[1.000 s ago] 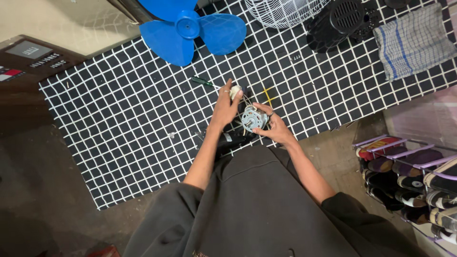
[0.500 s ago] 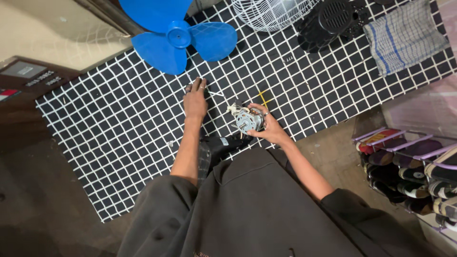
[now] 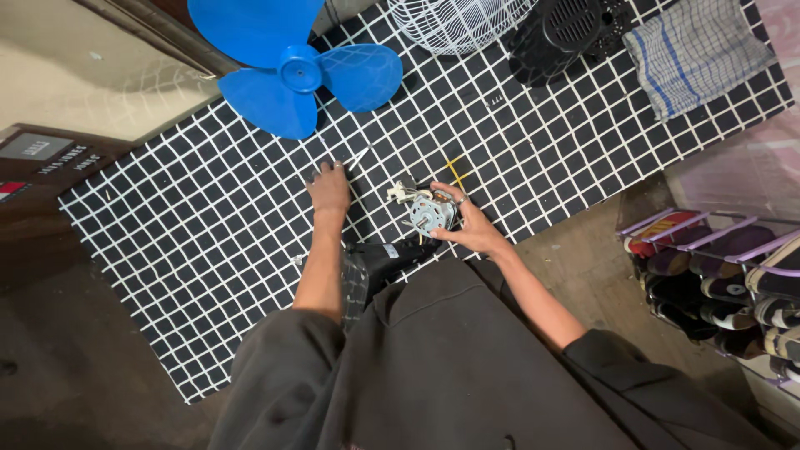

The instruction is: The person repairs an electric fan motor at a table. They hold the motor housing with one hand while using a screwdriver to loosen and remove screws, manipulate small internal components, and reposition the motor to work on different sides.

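Head view: a person bends over a black mat with a white grid [image 3: 208, 250].
Right hand [image 3: 471, 229]: fingers curled round a small fan motor [image 3: 429, 214], held just above the mat close to the body.
Motor: round metal face up toward the camera; its wires and white plug trail up-left; which way its shaft runs I cannot tell.
Left hand [image 3: 329, 187]: palm down, fingers loosely spread, tips at a thin pale piece [image 3: 358, 158] on the mat, gripping nothing.
Around: blue fan blade [image 3: 292, 71] up-left, white wire guard [image 3: 458, 21], black housing [image 3: 567, 33], checked cloth [image 3: 696, 50], shoe rack [image 3: 717, 267] at right.
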